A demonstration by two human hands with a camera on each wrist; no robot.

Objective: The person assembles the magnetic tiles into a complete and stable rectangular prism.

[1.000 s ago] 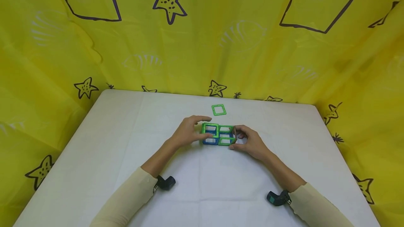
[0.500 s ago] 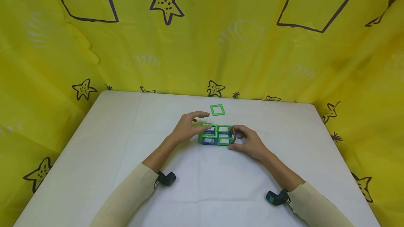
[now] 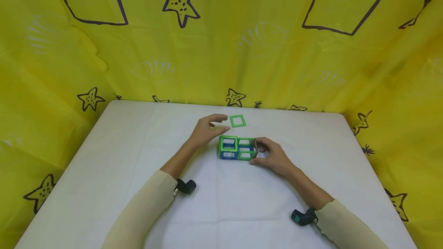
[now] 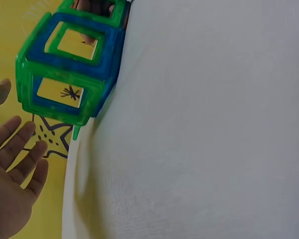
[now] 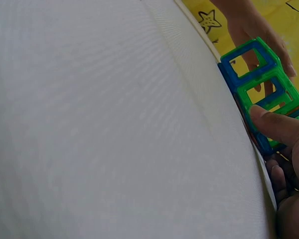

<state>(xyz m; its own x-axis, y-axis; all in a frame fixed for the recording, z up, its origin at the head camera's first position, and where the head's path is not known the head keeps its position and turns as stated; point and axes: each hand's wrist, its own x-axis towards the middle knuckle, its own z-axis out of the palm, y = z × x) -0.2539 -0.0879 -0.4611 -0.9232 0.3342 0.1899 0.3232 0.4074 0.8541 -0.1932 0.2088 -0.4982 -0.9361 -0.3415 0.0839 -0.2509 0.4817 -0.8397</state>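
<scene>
A box-like structure of green and blue magnetic tiles stands on the table, with a dark reddish tile at its right end. My right hand grips this end, its thumb against the near green tile and the other fingers partly hidden behind. Beyond the structure's left end, my left hand hovers with nothing in it, thumb and fingers apart. Its fingertips are just left of a loose green square magnetic tile lying flat. In the left wrist view, a gap separates the left hand from the structure.
The white-covered table carries the tiles. A yellow curtain with starfish drawings hangs behind and along both sides. Small black wrist cameras are strapped at both sleeve cuffs.
My left hand has let go of the green tile on top of the structure's left end and moved away toward the loose green square. The right hand keeps its hold.
</scene>
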